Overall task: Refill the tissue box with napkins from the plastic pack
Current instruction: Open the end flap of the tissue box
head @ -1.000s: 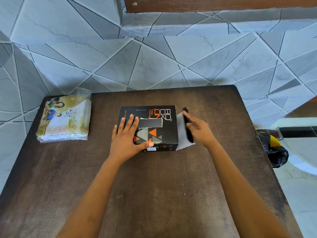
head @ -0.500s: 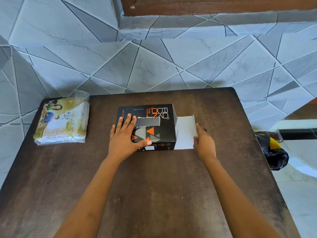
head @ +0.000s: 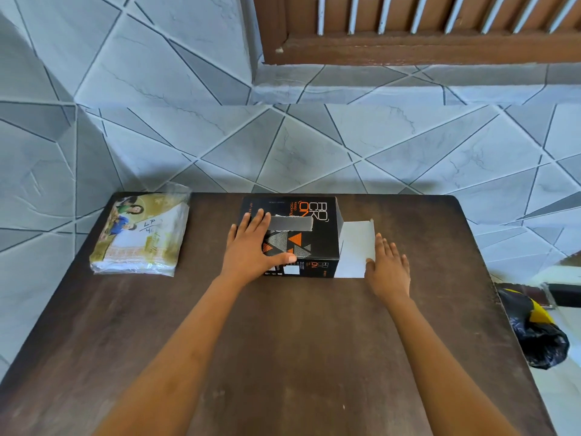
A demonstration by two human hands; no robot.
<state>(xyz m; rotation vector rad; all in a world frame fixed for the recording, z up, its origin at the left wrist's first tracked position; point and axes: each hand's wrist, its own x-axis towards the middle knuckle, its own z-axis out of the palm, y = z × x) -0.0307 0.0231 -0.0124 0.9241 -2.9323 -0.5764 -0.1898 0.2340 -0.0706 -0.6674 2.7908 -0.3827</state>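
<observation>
Dark table [head: 283,357]: box [head: 314,243] end flap [head: 355,247] now folded flat, apparently open for refilling; left hand [head: 251,250] spread atop, right hand [head: 388,265] flat on flap; pack [head: 141,234] untouched.

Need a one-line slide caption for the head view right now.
Left hand steadies tissue box; right hand flattens its opened end flap.

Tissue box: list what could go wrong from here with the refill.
1. The tissue box has its white end flap laid flat under the right hand; pressing may crease or tear it.
2. The left hand partly covers the top slot, so it may block the napkins.
3. The napkin pack lies apart at the table's left edge; a reach could nudge it off.
</observation>
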